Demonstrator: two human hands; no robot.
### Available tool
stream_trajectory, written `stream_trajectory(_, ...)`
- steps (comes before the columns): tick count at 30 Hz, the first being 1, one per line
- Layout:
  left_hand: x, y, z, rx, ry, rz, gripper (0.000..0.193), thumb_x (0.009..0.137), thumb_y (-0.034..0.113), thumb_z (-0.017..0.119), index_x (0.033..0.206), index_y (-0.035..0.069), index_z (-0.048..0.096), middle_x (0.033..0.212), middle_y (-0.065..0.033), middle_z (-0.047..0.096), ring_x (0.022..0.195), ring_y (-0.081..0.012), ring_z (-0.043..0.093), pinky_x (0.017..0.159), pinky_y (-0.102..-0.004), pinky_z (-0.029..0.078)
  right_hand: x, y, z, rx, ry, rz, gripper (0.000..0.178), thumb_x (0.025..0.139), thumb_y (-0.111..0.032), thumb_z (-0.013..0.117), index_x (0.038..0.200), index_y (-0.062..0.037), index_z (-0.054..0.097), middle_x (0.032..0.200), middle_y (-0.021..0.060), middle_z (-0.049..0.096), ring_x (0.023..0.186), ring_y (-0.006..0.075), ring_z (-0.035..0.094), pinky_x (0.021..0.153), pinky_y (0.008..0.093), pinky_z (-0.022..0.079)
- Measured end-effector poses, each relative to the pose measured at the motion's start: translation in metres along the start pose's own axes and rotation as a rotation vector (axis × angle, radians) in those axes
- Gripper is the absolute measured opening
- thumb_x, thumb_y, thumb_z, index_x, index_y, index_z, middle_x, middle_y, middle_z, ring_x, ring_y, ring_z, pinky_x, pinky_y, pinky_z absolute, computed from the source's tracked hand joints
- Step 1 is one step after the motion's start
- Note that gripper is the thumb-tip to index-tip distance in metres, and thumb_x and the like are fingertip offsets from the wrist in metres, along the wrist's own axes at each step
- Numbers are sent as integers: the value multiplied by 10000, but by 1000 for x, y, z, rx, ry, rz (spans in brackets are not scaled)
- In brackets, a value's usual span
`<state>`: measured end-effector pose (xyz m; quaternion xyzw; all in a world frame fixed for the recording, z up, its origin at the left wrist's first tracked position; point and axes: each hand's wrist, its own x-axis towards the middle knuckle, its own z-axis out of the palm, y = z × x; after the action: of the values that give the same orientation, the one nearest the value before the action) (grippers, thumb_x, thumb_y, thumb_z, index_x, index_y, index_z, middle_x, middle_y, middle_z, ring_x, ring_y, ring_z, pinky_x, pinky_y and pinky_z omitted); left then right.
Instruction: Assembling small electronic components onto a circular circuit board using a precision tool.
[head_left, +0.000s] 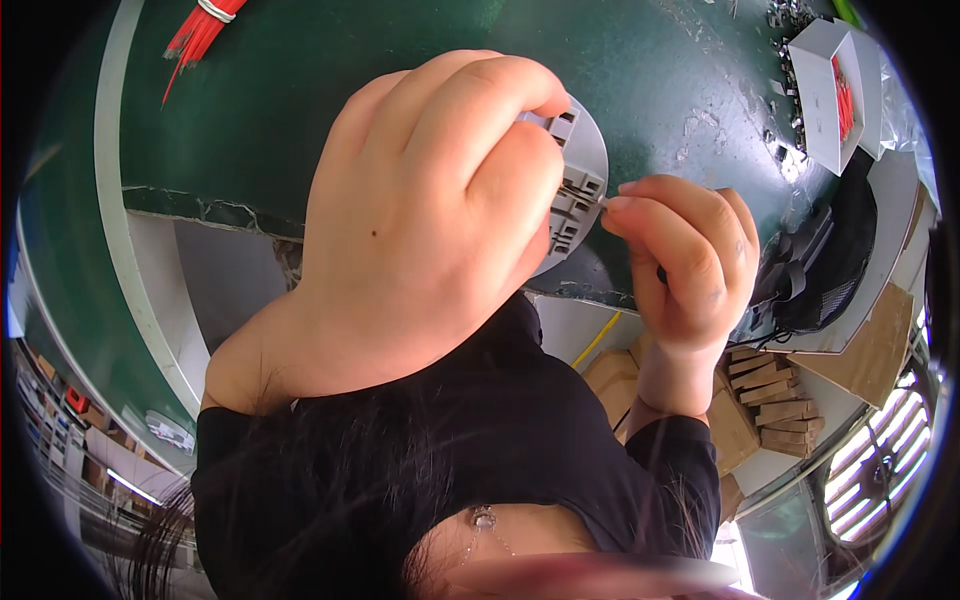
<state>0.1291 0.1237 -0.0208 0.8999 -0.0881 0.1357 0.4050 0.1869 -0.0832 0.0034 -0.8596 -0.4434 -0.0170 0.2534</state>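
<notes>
Here, the right hand [694, 255] has its grip pinched nearly closed on what seems a thin metal piece [590, 197], pointing left across the slotted disc [590, 150] at the counter's [670, 110] near edge. The left hand [430, 200] curls over the disc's left side, its hold hidden, so I cannot tell.

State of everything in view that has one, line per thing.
Round light-grey plastic disc: partly covered
Left hand: curled over disc, grip hidden
Small metallic piece: pinched
Right hand: pinching it
Bundle of thin red strands: tied, white band
White cardboard box: open, red strands inside
Green tabletop: near edge chipped
</notes>
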Motion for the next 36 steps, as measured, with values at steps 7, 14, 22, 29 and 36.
stream_trajectory(7,-2,0,3,8,34,0,264,629,-95,726,813,39,592,1115,-126,654,1041,-340,670,827,-401,554,7,1,-3,-60,-19,-80,292,721,-8,782,975,-111,680,909,40,703,629,185,586,548,292,415)
stream_trajectory(14,-4,-1,3,10,40,10,261,624,-87,729,811,35,592,1109,-129,655,1036,-343,669,822,-407,551,20,-26,-5,-198,-113,30,291,702,-36,798,955,-107,675,864,13,690,620,161,589,541,292,417)
stream_trajectory(22,2,-4,4,-6,20,52,251,654,-88,723,821,32,579,1143,-138,653,1058,-345,660,833,-412,546,27,-56,-24,-438,-412,148,362,737,5,742,1068,-140,734,945,10,732,612,153,603,559,297,451)
stream_trajectory(29,4,-2,-6,26,-57,84,216,720,-83,706,845,27,569,1200,-148,647,1102,-354,648,879,-409,536,1,-1,-34,-211,-99,330,363,838,-87,651,1184,-171,721,1048,54,725,727,163,660,618,314,495)
stream_trajectory(36,-13,-12,-14,19,-10,-10,204,732,-31,712,846,46,562,1189,-137,642,1023,-334,644,849,-433,499,-35,101,-54,-647,127,678,325,926,-111,584,1241,-118,663,1094,95,711,861,283,704,727,379,551)
